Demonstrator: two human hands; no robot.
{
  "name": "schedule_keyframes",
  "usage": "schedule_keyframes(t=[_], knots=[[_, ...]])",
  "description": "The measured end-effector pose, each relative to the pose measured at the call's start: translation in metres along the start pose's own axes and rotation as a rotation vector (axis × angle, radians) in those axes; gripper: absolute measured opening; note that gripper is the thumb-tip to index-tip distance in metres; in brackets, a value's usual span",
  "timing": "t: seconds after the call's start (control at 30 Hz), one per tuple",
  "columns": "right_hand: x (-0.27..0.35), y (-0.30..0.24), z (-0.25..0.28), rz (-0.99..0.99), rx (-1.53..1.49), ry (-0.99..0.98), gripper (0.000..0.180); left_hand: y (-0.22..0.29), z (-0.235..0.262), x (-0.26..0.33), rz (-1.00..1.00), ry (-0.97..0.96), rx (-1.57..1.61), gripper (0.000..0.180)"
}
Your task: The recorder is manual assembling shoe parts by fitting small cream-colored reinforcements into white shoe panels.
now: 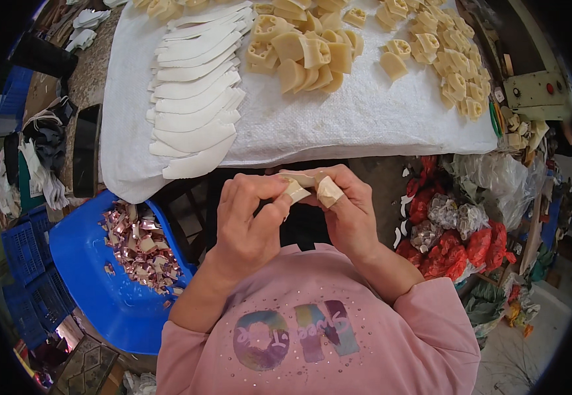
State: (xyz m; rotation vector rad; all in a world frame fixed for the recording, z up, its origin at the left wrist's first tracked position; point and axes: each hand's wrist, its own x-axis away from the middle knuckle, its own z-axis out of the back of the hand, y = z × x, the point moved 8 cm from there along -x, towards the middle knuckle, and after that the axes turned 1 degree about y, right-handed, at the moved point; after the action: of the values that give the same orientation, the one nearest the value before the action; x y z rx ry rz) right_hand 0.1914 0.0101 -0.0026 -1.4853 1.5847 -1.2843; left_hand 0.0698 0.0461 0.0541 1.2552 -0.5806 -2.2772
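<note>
Close in front of my chest, both hands are closed on a pale cream piece (302,178), held below the table's near edge. It looks like a shoe heel or its covering, but fingers hide most of it. My left hand (249,214) pinches its left end; something cream at the thumb tip may be a finger wrap or part of the piece. My right hand (352,207) grips the other end, its thumb seemingly wrapped in cream tape (329,191). Beyond my hands, white curved cut strips (197,122) overlap in a row, beside a pile of yellowish shoe heels (305,52).
A white woven sheet (365,135) covers the table. More heels (457,62) lie at the far right. At the lower left stands a blue tub (114,309) with shiny pink and cream scraps (144,247). Red plastic bags (447,257) crowd the floor to the right.
</note>
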Motion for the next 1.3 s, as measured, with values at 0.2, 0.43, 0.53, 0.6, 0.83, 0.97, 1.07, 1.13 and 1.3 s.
schedule_keyframes(t=[0.2,0.43,0.53,0.6,0.83,0.97,1.07,1.13,1.3], knots=[[0.0,-0.015,-0.014,0.127,0.303,-0.075,0.027,-0.002,-0.004,0.002,0.079,-0.036,-0.048,0.022],[-0.021,-0.008,0.002,0.062,0.219,-0.223,0.027,-0.026,-0.002,0.012,0.352,-0.012,0.283,0.012],[-0.029,0.005,0.004,-0.141,0.047,-0.291,0.024,-0.029,-0.006,0.016,0.464,0.05,0.6,0.017],[-0.025,0.012,-0.007,-0.237,-0.049,-0.396,0.031,-0.02,-0.01,0.012,0.356,-0.023,0.571,0.018],[-0.03,0.019,-0.008,-0.253,0.07,-0.359,0.035,-0.02,-0.01,0.015,0.322,-0.126,0.367,0.015],[-0.034,0.017,-0.007,-0.103,0.151,-0.215,0.031,-0.024,-0.014,0.019,0.372,-0.087,0.393,0.015],[-0.034,0.007,-0.008,-0.048,0.123,-0.253,0.03,-0.041,-0.007,0.026,0.721,0.217,0.687,0.017],[-0.036,-0.001,-0.001,-0.002,0.091,-0.224,0.025,-0.048,-0.006,0.026,0.788,0.263,0.784,0.018],[-0.03,-0.009,-0.013,0.28,0.295,-0.255,0.015,-0.047,-0.019,0.027,0.84,0.204,0.769,0.017]])
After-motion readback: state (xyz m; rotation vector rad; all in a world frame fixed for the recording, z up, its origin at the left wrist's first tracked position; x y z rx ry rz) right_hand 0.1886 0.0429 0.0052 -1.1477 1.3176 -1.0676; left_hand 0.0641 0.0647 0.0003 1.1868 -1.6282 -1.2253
